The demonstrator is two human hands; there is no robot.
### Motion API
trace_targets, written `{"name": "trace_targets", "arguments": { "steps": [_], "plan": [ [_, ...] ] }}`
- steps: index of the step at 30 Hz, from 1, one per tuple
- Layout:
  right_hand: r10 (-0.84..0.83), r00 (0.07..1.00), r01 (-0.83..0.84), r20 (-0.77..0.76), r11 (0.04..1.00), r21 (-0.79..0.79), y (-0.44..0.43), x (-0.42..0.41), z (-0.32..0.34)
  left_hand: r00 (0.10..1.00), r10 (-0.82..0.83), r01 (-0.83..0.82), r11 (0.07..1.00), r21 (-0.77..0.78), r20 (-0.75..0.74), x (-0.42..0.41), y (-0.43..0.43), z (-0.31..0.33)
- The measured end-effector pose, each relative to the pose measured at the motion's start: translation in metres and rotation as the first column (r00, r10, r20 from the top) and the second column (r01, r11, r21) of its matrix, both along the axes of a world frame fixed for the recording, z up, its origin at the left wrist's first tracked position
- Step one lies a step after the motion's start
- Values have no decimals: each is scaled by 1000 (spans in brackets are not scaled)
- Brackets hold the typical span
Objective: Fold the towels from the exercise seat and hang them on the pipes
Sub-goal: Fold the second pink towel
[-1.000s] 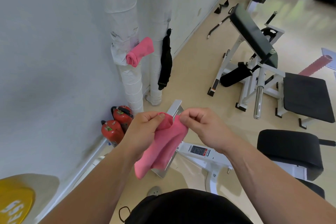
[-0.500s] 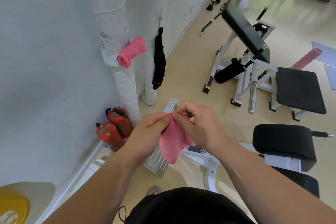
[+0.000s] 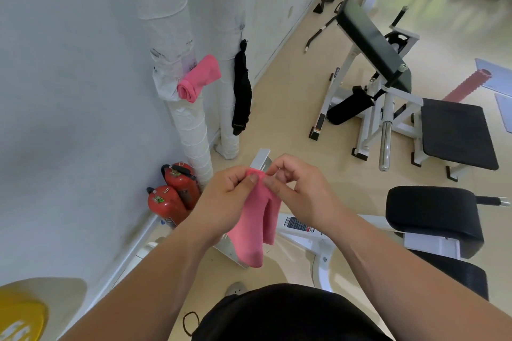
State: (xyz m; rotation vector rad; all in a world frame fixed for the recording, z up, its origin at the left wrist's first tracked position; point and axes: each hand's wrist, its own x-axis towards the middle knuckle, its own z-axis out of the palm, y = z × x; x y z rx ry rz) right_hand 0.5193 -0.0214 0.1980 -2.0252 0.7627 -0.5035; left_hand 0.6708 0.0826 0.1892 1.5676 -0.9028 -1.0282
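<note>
Two white wrapped pipes [image 3: 169,22] stand against the wall. A rolled pink towel [image 3: 198,81] sits on the nearer one and a black towel [image 3: 241,91] hangs from the farther. The black padded seat [image 3: 432,210] is low at the right. A second pink towel [image 3: 256,227] hangs doubled in front of the person. The left hand [image 3: 224,202] and right hand [image 3: 302,191] pinch its top edge side by side, fingers [image 3: 279,166] curled.

The left grip [image 3: 224,202] and right grip [image 3: 299,191] pinch the top edge of a pink towel [image 3: 257,232], which hangs doubled below them. A rolled pink towel [image 3: 198,81] sticks out beside the near pipe [image 3: 177,22]. A black towel [image 3: 241,91] hangs on the far pipe [image 3: 227,3].
</note>
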Motion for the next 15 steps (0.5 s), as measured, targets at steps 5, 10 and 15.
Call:
{"name": "trace_targets", "arguments": {
  "steps": [5, 10, 15],
  "plan": [
    [140, 924, -238, -357, 939, -250, -18, -15, -38, 966, 215, -220, 975, 14, 146, 28, -3, -7],
    [44, 803, -361, -595, 830, -425, -41, -36, -71, 863, 342, -353, 935, -41, 373, 67, -1, -20],
    [-37, 860, -303, -509, 765, -568, -50, -47, -66, 817, 339, -386, 923, 4, 467, 86, 3, -41]
  ]
}}
